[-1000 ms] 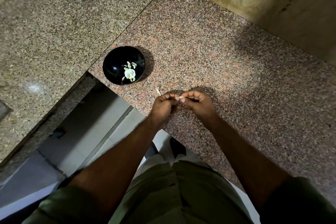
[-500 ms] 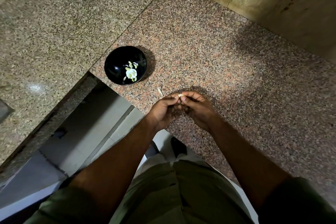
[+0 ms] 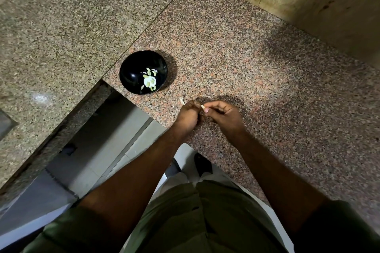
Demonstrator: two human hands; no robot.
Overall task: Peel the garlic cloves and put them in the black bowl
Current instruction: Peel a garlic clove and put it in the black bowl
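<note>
Both hands meet over the counter edge — left hand curled around a garlic clove, right hand pinching at its tip. Beyond and left of them sits the black bowl; a slipping pinch could flick the clove off the edge.

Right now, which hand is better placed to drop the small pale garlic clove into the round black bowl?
Probably left. The left hand sits nearer the round black bowl; both it and the right hand pinch the small pale garlic clove.
</note>
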